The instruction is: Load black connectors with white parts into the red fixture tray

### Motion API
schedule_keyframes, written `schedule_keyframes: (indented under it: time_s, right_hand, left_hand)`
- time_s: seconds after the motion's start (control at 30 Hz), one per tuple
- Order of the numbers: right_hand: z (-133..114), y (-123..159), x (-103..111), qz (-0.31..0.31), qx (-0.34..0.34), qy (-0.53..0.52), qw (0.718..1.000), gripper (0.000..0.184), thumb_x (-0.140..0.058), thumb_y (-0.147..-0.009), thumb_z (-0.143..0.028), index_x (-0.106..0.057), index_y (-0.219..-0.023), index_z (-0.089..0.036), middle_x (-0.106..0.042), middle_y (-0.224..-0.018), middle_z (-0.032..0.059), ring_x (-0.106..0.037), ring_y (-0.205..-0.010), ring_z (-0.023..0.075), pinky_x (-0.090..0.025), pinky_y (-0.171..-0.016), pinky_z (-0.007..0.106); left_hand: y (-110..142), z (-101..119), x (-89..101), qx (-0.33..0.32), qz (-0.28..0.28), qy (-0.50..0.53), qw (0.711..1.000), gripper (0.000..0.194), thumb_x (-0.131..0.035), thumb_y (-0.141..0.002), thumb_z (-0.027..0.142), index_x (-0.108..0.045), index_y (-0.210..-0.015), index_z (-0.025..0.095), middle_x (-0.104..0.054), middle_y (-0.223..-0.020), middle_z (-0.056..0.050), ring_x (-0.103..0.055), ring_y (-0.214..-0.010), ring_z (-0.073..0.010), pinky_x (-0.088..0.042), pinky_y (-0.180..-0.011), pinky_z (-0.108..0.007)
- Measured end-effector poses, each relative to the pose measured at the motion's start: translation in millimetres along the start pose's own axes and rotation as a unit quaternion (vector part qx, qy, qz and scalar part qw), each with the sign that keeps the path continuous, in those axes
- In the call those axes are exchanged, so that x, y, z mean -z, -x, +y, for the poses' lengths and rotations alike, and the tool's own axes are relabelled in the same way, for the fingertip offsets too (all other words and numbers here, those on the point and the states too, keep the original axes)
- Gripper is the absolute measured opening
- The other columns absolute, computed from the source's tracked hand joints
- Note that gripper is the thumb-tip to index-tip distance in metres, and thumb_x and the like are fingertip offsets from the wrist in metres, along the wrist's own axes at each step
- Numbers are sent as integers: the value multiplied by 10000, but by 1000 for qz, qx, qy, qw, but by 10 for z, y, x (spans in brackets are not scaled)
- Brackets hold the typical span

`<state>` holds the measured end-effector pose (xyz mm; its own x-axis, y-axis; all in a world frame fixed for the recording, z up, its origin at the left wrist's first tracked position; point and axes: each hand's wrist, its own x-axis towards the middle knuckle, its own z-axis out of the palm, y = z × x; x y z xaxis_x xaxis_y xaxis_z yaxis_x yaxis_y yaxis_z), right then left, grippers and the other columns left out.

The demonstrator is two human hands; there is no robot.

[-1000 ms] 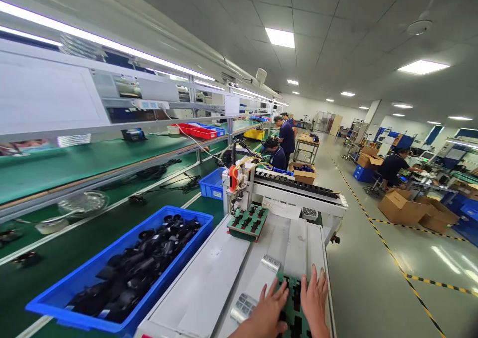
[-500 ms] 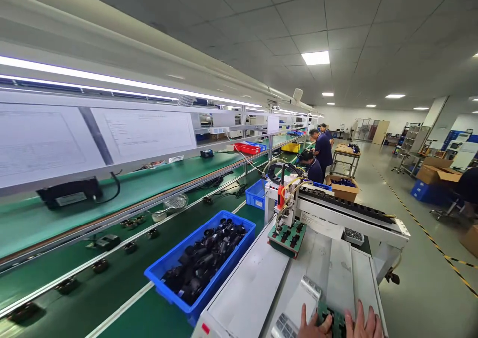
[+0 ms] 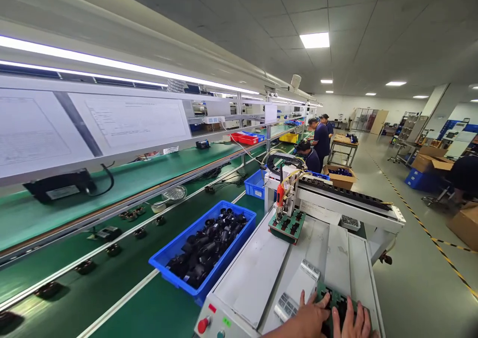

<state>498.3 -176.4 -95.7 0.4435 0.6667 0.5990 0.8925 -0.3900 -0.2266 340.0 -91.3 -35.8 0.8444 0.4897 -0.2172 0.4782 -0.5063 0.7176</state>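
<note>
At the bottom right, a green fixture plate (image 3: 339,300) with black parts set in it lies on the white machine bed. My left hand (image 3: 310,317) reaches over its left side, fingers apart, with fingertips touching a black part. My right hand (image 3: 353,322) rests on the plate's near right portion with fingers spread. Both palms are partly cut off by the frame edge. Beside the left hand are silver metal blocks (image 3: 287,305) on the bed. A second green fixture plate (image 3: 287,226) with black parts sits farther back, beneath the machine's tool head (image 3: 281,197).
A blue bin (image 3: 155,263) full of black parts stands left of the machine. The gantry beam (image 3: 343,197) crosses the bed at the back. A red button (image 3: 202,325) is on the machine's front. A conveyor (image 3: 123,305) runs along the left; co-workers (image 3: 320,139) stand farther off.
The view has tilted down slightly, bringing the machine's front buttons and more of the near plate into sight. My hands stay on that plate, with the left forearm reaching further in.
</note>
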Motion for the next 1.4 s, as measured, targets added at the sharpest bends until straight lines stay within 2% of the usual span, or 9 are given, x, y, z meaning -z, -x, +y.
schedule_keyframes:
  time_s: [0.1, 0.2, 0.27, 0.37, 0.5, 0.73, 0.93, 1.07, 1.4]
  right_hand:
    - [45, -9, 89, -45, 12, -4, 999, 886, -134, -997, -729, -656, -1329, -95, -587, -1375, 320, -470, -1348, 532, -393, -1003, 790]
    - [98, -1, 105, -62, 21, -22, 998, 854, -173, -1003, -739, -647, -1334, -111, -574, -1388, 298, -443, -1378, 502, -403, -1042, 742]
    - [133, 12, 85, -72, 30, -28, 997, 804, -224, -1014, -726, -635, -1350, -122, -546, -1417, 289, -415, -1401, 487, -389, -1075, 725]
    - [184, 27, 43, -93, 30, -32, 995, 760, -263, -1018, -715, -660, -1323, -142, -535, -1417, 284, -406, -1394, 494, -386, -1070, 731]
    - [228, 18, 60, -94, 33, -52, 994, 733, -284, -1022, -709, -704, -1266, -160, -537, -1411, 272, -404, -1389, 490, -403, -1062, 710]
    - [-92, 6, 313, -56, 75, -152, 984, 537, -437, -1042, -613, -764, -1149, -200, -597, -1381, 218, -470, -1355, 451, -459, -1069, 654]
    - [-871, 109, 341, -160, 175, -301, 923, 228, -576, -1042, -397, -722, -1190, -303, -718, -1240, 84, -579, -1272, 337, -562, -1035, 525]
    - [-1118, 110, 256, -180, 171, -324, 913, 227, -566, -1046, -414, -743, -1117, -292, -739, -1147, 77, -619, -1198, 332, -565, -1022, 546]
    - [-1242, 97, 298, -153, 207, -311, 915, 178, -583, -1047, -301, -760, -1056, -283, -722, -1064, 72, -624, -1125, 312, -556, -981, 524]
  left_hand:
    - [181, -178, 66, -27, 60, 66, 996, 858, -855, -717, 389, -536, -1512, 347, -438, -1674, -83, -348, -1541, -454, -285, -1227, -702]
    - [330, -496, 226, 43, 145, 84, 985, 642, -670, -849, 240, -565, -1482, 234, -583, -1549, -144, -511, -1449, -339, -368, -1231, -513]
    - [383, -743, 337, 74, 167, 77, 980, 588, -614, -827, 140, -608, -1415, 165, -603, -1499, -192, -531, -1413, -360, -362, -1214, -538]
    - [417, -1044, 428, 72, 135, 78, 985, 658, -762, -629, 63, -690, -1275, 162, -699, -1358, -166, -569, -1347, -406, -354, -1202, -553]
    - [477, -1213, 366, 68, 126, 110, 984, 553, -860, -521, 72, -750, -1056, 160, -773, -1122, -138, -603, -1247, -431, -354, -1166, -584]
    - [682, -1196, 80, 81, 252, 278, 923, 522, -847, -654, 361, -704, -1121, 177, -698, -964, -43, -646, -891, -242, -513, -871, -399]
    - [818, -1035, -13, 32, 323, 439, 838, 689, -837, -673, 648, -708, -1135, 153, -728, -873, -60, -674, -797, -203, -518, -764, -333]
    - [893, -938, 28, 12, 353, 475, 806, 665, -868, -679, 634, -744, -1120, 152, -751, -844, -70, -675, -772, -200, -512, -754, -335]
    - [956, -768, 91, 33, 420, 489, 764, 591, -907, -642, 544, -742, -1052, 152, -674, -637, 14, -608, -625, -166, -450, -664, -298]
